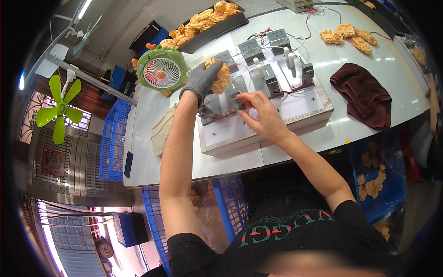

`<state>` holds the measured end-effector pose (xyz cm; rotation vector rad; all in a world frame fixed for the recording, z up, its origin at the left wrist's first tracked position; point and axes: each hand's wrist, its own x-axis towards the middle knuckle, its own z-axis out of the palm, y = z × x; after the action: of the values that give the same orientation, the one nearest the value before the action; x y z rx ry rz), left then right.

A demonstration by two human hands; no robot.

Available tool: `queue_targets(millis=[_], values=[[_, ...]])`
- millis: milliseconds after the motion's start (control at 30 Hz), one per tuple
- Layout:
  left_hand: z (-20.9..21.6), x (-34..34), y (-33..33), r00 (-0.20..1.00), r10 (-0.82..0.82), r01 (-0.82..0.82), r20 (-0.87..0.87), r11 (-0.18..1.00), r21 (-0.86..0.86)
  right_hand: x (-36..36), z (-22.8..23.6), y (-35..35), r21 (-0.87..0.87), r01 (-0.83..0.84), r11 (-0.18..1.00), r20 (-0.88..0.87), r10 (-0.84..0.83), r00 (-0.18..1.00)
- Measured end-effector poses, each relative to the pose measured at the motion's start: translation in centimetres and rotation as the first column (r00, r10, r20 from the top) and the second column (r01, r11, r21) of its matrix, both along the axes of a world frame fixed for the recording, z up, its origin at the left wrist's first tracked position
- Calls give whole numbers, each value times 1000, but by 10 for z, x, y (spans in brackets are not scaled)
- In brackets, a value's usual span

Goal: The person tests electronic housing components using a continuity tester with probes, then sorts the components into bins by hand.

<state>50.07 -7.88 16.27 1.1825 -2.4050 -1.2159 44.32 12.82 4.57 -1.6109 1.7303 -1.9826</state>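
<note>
My left hand [203,79], in a grey glove, holds a yellow-orange moulded plastic part [221,79] above the left side of a white test board [295,108]. My right hand [265,115] is bare. Its thumb and fingertips come together at a small black block [237,102] on the board's front left, beside red and black wires. What lies between those fingertips is too small to make out. Several metal plates with white posts [259,70] and black blocks stand on the board. Behind them are panel meters [250,50] with wires.
A green animal-shaped fan [161,71] stands left of the board. Yellow-orange parts fill a black tray [240,22] at the back; more parts [346,32] lie at the back right. A dark red cloth [362,94] lies at right, a beige cloth [162,131] at left. Blue crates [230,203] are below the table.
</note>
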Motion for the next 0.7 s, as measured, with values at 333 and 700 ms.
queue_targets(millis=[333,700], values=[[4,-17,-10,992,14,-40,125,976,213,-9,7,9,66,-193,979,140,183,973],[-12,-25,23,942,-67,68,329,998,10,-4,6,6,74,-108,991,115,99,988]])
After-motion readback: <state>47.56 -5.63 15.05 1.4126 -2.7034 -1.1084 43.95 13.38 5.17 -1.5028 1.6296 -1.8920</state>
